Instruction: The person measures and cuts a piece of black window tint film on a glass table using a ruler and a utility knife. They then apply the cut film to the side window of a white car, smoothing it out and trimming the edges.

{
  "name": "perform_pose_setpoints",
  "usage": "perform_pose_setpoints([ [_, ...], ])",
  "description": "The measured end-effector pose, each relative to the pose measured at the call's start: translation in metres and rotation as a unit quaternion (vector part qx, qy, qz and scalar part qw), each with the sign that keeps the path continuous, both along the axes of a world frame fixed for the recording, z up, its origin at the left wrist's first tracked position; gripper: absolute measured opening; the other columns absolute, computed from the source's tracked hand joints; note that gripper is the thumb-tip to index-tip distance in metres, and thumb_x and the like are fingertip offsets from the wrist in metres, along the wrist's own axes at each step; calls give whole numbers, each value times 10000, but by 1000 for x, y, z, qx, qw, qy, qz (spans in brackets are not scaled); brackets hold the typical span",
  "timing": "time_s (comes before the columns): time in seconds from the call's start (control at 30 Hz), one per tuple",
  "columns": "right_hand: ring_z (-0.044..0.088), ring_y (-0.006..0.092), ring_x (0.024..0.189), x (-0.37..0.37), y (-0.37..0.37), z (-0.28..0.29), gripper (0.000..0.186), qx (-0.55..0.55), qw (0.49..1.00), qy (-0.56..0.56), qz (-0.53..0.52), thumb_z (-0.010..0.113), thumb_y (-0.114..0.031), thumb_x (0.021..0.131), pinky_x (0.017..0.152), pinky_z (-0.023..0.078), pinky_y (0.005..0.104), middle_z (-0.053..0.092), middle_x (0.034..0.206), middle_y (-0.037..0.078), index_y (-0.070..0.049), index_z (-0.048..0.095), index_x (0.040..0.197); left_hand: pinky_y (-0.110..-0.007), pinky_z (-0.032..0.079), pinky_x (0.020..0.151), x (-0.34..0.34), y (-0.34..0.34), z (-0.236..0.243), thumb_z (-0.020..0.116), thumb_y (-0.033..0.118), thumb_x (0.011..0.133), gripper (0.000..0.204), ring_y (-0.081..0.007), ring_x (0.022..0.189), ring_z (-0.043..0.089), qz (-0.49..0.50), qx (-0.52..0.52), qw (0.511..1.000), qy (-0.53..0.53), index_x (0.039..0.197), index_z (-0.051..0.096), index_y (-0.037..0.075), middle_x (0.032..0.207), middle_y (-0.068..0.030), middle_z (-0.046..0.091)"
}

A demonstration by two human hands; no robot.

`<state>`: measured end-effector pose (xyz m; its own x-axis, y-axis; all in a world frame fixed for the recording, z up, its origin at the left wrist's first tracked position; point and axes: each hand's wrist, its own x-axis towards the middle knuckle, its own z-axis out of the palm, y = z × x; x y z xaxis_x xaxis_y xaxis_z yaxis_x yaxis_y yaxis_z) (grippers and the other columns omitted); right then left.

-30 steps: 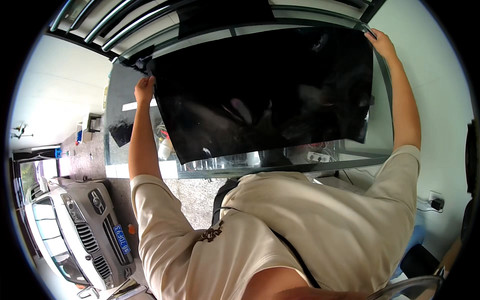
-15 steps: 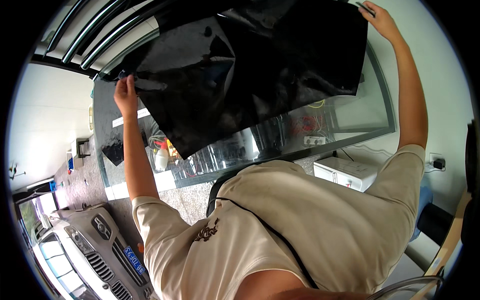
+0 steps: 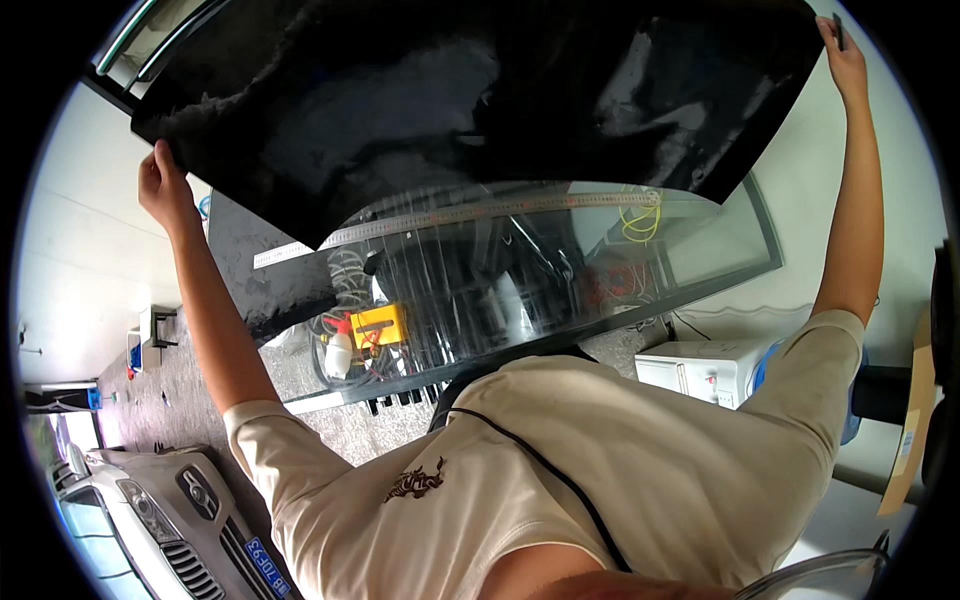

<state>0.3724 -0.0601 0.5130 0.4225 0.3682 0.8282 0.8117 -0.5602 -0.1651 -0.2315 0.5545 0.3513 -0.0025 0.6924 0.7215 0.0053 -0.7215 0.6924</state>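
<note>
Currently blk sheet (image 3: 450, 100) is held over glass tbl (image 3: 715, 238): L edge gripped by closed L hand (image 3: 168, 192), R corner pinched by R hand (image 3: 846, 68) w/ dk strip (image 3: 839, 32).

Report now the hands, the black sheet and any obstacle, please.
Left hand, right hand gripping black sheet. Sheet raised above glass tabletop. Possible obstacle: ruler lying on glass.

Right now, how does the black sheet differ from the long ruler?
The black sheet is broad, dark and glossy; the long ruler is a narrow, pale strip with markings. The black sheet is held up between the left hand and right hand; the long ruler lies on the glass tabletop, untouched. Both stretch from left to right.
</note>
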Motion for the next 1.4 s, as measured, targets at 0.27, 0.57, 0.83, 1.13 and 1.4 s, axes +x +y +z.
perform_pose_setpoints([
  [0.27,612,328,1012,33,-3,-4,541,-182,969,9,-166,511,-496,891,868,450,361,652,1037,198,-22,600,1137,-359,487,771,39,37,30,551,526,858,465,-291,899,651,157,65,935,312,965,683,93,921,-98,692],
  [0.57,472,73,600,-53,11,14,444,-182,969,166,-7,556,-462,887,540,383,234,564,740,-16,-45,629,1021,-346,494,765,94,-55,59,578,476,855,425,-287,895,660,90,93,923,362,970,661,75,944,-114,692],
  [0.83,440,93,389,-155,152,-12,239,-3,893,363,264,643,-261,813,353,338,242,537,561,8,-49,602,708,-376,509,807,234,-203,75,551,333,910,304,-294,897,651,-46,187,916,352,1008,651,63,974,-138,682],
  [1.13,578,228,449,-194,236,-52,310,99,892,349,271,648,-268,763,441,463,368,602,573,128,31,622,688,-409,498,622,313,-263,67,601,245,873,260,-329,690,639,-116,178,948,237,841,606,-12,762,-195,645],
  [1.4,601,237,522,-166,218,-41,393,48,917,337,206,652,-325,812,471,481,353,624,652,152,64,622,758,-321,490,769,336,-306,73,647,135,848,340,-194,876,628,-319,71,919,221,1105,543,-62,905,-151,662],
])
